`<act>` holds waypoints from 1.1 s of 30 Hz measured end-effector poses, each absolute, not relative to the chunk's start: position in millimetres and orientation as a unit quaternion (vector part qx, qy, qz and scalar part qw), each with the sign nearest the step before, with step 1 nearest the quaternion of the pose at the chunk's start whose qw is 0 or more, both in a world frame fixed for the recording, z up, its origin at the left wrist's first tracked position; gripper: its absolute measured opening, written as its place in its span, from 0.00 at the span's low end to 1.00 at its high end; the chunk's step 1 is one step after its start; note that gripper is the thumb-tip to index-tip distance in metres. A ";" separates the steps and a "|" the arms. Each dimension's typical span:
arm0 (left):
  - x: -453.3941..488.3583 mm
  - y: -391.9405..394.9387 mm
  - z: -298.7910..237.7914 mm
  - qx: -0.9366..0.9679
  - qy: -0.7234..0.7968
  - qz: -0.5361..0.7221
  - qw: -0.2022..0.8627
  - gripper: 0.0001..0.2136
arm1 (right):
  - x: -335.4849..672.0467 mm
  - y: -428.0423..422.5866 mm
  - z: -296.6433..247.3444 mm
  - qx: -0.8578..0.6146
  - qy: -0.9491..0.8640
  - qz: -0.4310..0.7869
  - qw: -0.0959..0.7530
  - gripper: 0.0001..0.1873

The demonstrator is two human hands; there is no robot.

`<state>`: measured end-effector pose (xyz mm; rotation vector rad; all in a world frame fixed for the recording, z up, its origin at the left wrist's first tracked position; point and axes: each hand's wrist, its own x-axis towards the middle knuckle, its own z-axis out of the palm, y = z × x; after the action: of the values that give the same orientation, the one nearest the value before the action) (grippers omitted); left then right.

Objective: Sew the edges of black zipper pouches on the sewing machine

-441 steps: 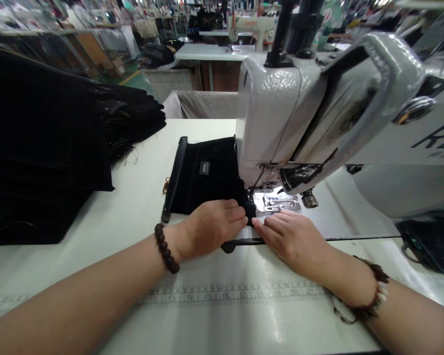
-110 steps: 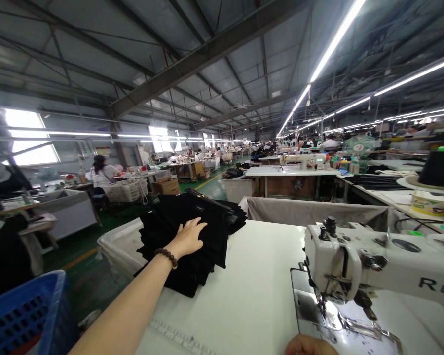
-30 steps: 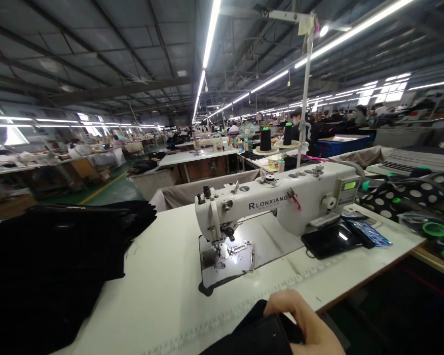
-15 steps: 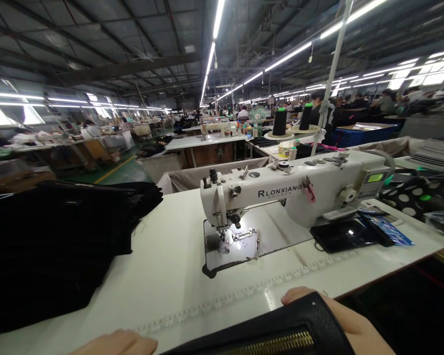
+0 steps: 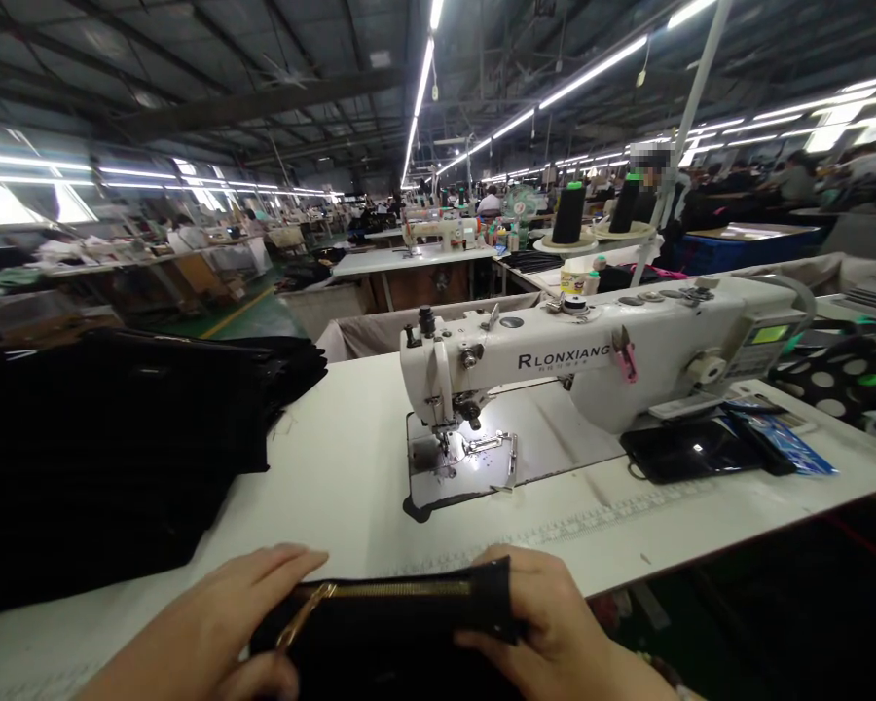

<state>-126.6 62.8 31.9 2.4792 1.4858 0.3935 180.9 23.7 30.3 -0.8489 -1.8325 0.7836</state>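
Observation:
A black zippered piece point(image 5: 394, 633), with a brass zipper point(image 5: 401, 589) along its upper edge, is held at the table's front edge. My left hand point(image 5: 226, 618) grips its left end, thumb in front and fingers behind, beside a gold zipper pull point(image 5: 307, 615). At the right end, my right hand point(image 5: 547, 613) pinches the corner between thumb and fingers. The lower part runs out of view. Beyond the hands stands a white sewing machine point(image 5: 511, 365), its needle area touching no cloth.
A tall stack of black pieces point(image 5: 117, 438) covers the table's left side. A black phone point(image 5: 690, 450) and a blue packet point(image 5: 788, 443) lie at right. Pink-handled snippers point(image 5: 626, 355) hang on the machine. A ruler strip point(image 5: 591, 516) runs along the table point(image 5: 336, 467).
The zippered piece has come up into fuller view and turned level, showing its zipper and pull. My left hand has moved up onto its left end. The view has shifted slightly.

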 end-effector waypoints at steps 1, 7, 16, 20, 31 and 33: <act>-111.7 67.7 35.6 0.852 0.493 0.111 0.134 0.31 | 172.9 26.5 26.0 -0.359 -0.749 0.312 0.461 0.06; -36.3 61.4 60.0 0.864 0.386 0.082 0.313 0.14 | 154.1 29.2 19.4 -0.371 -0.777 0.299 0.411 0.02; -36.2 47.5 59.7 0.858 0.399 0.142 0.291 0.06 | 171.9 18.3 27.6 -0.368 -0.782 0.333 0.377 0.06; -28.4 40.7 58.1 0.848 0.405 0.194 0.282 0.05 | 169.4 16.6 26.0 -0.367 -0.801 0.286 0.377 0.09; -25.1 36.1 61.1 0.808 0.446 0.177 0.341 0.08 | 169.3 16.1 32.0 -0.364 -0.787 0.329 0.373 0.05; -25.0 34.9 60.7 0.814 0.440 0.187 0.330 0.08 | 168.7 15.5 33.0 -0.358 -0.782 0.327 0.392 0.02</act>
<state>-25.0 34.9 60.7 2.1294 1.1499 0.4904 168.7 15.5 33.0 -0.9090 -1.9859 0.8291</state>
